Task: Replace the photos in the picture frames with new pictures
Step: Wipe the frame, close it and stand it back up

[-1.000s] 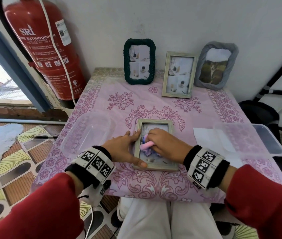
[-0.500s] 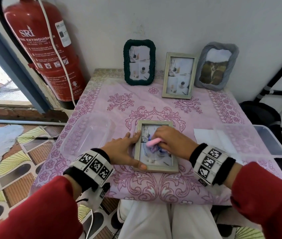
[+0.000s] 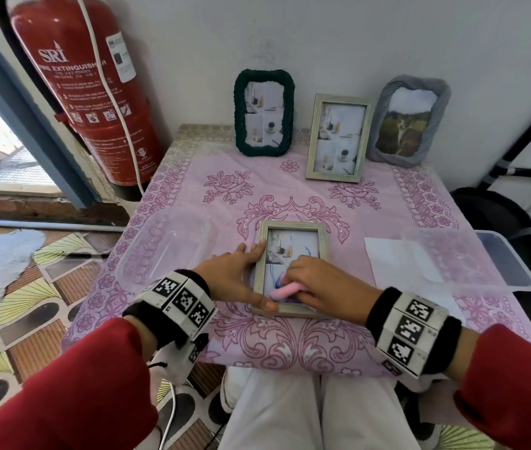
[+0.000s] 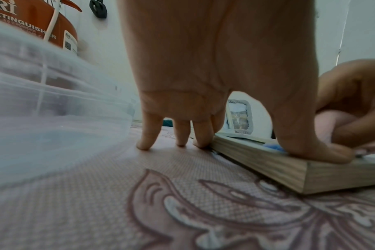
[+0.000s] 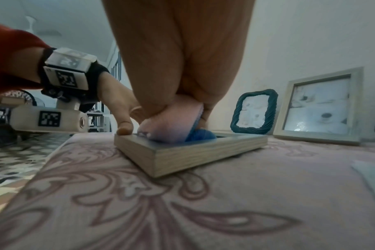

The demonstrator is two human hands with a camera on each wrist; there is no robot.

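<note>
A pale wooden picture frame [image 3: 322, 237] [image 4: 268, 162] [image 5: 188, 153] lies flat, glass up, on the pink tablecloth [image 3: 290, 345] near the front edge. My left hand [image 3: 234, 276] [image 4: 203, 101] steadies it with straight fingers: the thumb presses on the frame's near left corner, the other fingertips touch its left side and the cloth. My right hand [image 3: 319, 287] [image 5: 178, 67] grips a pink and blue cloth wad [image 3: 285, 291] [image 5: 171, 130] pressed onto the lower half of the glass. Blue smears show on the glass above it.
Three frames lean against the back wall: dark green [image 3: 264, 113], pale wood [image 3: 338, 138], grey [image 3: 408, 120]. A clear plastic tub [image 3: 163, 248] stands left of my hand, another [image 3: 472, 258] at the right beside white paper [image 3: 397, 264]. A red fire extinguisher [image 3: 79, 86] stands at the left.
My right hand has slid the cloth wad from the middle of the glass down toward the frame's near end. The left hand has stayed on the frame's left side.
</note>
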